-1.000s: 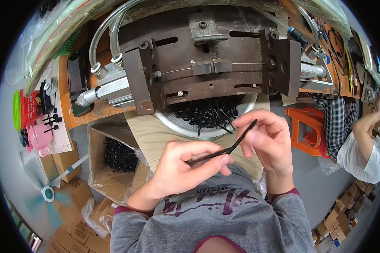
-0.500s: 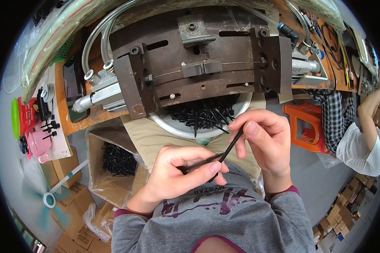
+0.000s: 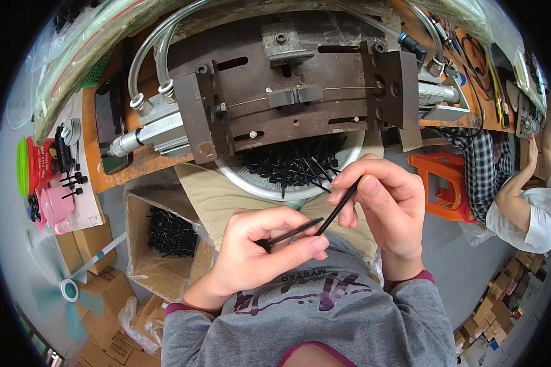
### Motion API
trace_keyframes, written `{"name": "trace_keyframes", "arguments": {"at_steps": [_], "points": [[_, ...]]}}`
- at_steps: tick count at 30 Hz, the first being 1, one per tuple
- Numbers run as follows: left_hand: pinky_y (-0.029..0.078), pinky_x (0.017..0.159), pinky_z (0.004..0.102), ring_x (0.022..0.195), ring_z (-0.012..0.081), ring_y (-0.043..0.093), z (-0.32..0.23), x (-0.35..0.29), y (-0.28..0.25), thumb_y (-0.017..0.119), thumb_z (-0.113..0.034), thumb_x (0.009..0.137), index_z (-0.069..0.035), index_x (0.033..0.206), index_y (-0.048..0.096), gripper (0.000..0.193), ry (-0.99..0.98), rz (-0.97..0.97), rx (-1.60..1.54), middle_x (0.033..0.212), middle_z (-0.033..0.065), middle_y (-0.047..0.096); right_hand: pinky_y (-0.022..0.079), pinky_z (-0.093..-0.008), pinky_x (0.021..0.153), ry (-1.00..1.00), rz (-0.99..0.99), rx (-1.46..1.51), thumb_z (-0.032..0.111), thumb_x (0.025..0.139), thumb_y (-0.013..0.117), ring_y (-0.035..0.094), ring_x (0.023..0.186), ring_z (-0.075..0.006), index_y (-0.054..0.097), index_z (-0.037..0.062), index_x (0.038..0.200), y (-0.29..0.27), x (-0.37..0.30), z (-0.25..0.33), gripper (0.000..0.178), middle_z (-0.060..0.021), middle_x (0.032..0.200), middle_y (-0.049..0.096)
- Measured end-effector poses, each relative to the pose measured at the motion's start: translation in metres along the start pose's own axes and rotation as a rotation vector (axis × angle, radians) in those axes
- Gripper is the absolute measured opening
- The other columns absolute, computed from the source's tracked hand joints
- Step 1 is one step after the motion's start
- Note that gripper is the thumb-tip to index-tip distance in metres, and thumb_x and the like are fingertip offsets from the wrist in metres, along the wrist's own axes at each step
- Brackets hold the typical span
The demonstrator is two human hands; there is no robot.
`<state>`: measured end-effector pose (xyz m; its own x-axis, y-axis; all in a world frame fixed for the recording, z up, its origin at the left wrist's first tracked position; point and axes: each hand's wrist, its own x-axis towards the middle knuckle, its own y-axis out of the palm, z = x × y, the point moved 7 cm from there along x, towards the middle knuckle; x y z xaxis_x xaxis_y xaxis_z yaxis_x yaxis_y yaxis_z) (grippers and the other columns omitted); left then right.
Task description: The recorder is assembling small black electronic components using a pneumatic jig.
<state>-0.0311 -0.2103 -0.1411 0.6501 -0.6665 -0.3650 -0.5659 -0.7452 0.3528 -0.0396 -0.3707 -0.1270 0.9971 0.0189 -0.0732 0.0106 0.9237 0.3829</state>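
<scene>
Over my lap, my left hand (image 3: 254,248) is closed on a thin black wand (image 3: 301,229) whose exposed end has fine bristles like a small brush. The rest of that wand lies hidden in the palm. My right hand (image 3: 389,205) pinches a slim black stick (image 3: 338,210) between thumb and fingertips, slanting down to the left. Its lower end is close beside the bristled tip; whether they touch I cannot tell. Just beyond my hands, a white basin (image 3: 260,189) rests on my lap with a heap of black wands (image 3: 291,164) inside.
A brown metal fixture (image 3: 324,70) with a pneumatic cylinder (image 3: 159,131) stands on the wooden bench ahead. At left are a cardboard box (image 3: 150,263) of black pieces, a fan (image 3: 70,290) and a pink cup (image 3: 55,211). To the right are an orange stool (image 3: 438,189) and another person (image 3: 520,214).
The black stick in my right hand has drawn up and back; its lower part no longer crosses past my left thumb. The bristled wand stays in my left hand.
</scene>
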Motion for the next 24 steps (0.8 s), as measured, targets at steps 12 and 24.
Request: {"name": "trace_keyframes", "arguments": {"at_steps": [12, 24], "points": [[0.028, 0.041, 0.0211, 0.047, -0.0001, 0.042, -0.018, -0.021, -0.009, 0.082, -0.010, 0.076, -0.003, 0.073, 0.067, 0.017, 0.358, -0.308, 0.502, 0.058, -0.0033, 0.059, 0.053, -0.0245, 0.065, 0.070, -0.020, 0.013, 0.006, 0.099, 0.058, 0.064, 0.073, -0.0108, 0.065, -0.0049, 0.116, 0.016, -0.010, 0.000, 0.021, -0.0115, 0.095, 0.070], [0.031, 0.045, 0.0196, 0.052, 0.0038, 0.049, -0.034, -0.030, -0.002, 0.085, -0.007, 0.071, -0.002, 0.082, 0.069, 0.021, 0.506, -0.386, 0.682, 0.072, 0.0037, 0.070, 0.053, -0.0249, 0.069, -0.034, -0.030, -0.014, 0.005, 0.100, 0.054, 0.063, 0.076, -0.0113, 0.064, -0.0056, 0.119, 0.014, -0.013, 0.004, 0.023, -0.0134, 0.101, 0.069]]}}
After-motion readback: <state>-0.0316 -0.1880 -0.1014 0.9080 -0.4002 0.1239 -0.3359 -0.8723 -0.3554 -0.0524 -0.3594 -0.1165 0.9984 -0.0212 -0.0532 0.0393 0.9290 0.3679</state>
